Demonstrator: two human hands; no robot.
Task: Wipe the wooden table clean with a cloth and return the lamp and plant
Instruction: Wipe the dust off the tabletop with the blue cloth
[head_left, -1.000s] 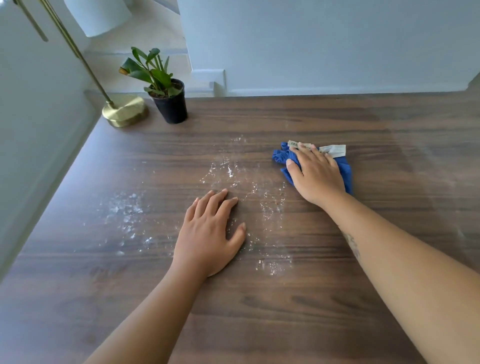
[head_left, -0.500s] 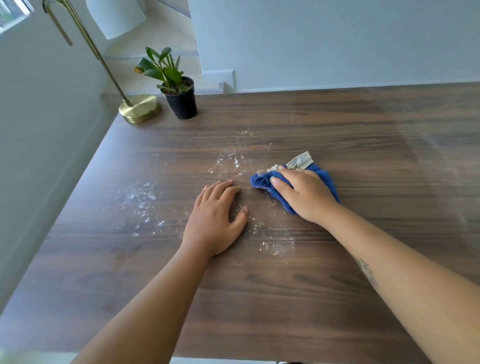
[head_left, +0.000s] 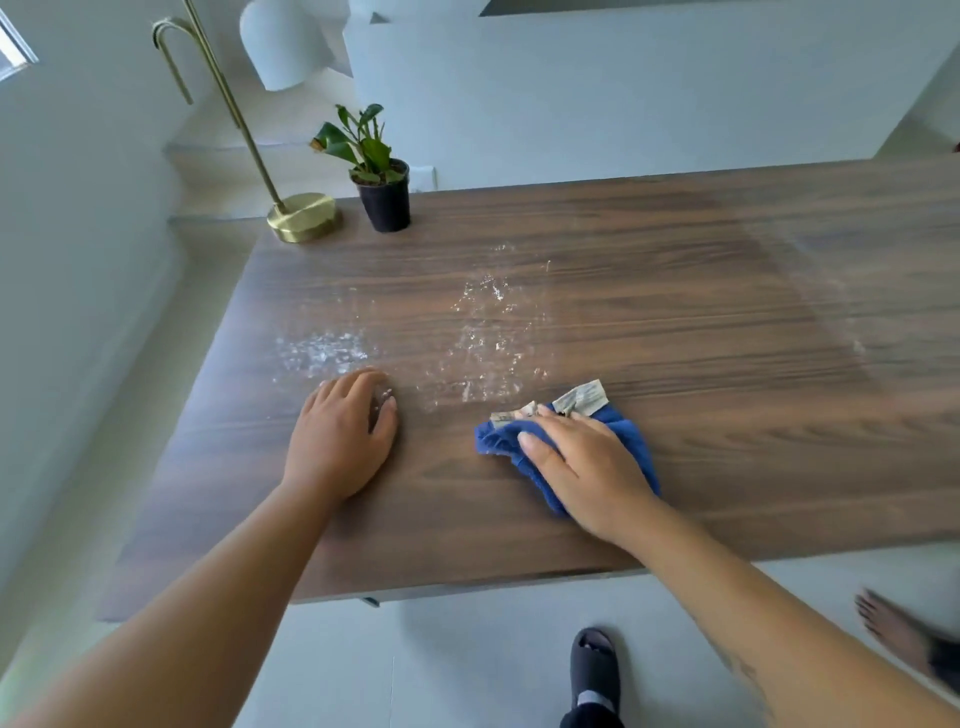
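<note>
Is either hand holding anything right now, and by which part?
The right hand presses the blue cloth flat on the table, palm over its middle, not gripping it. The left hand lies flat, holding nothing.

Bare forearms, no sleeves, no rings or watch on left hand or right hand. Faint dark tattoo along the right forearm. Dark open-toed slipper with a grey band on one foot; other foot blurred.
</note>
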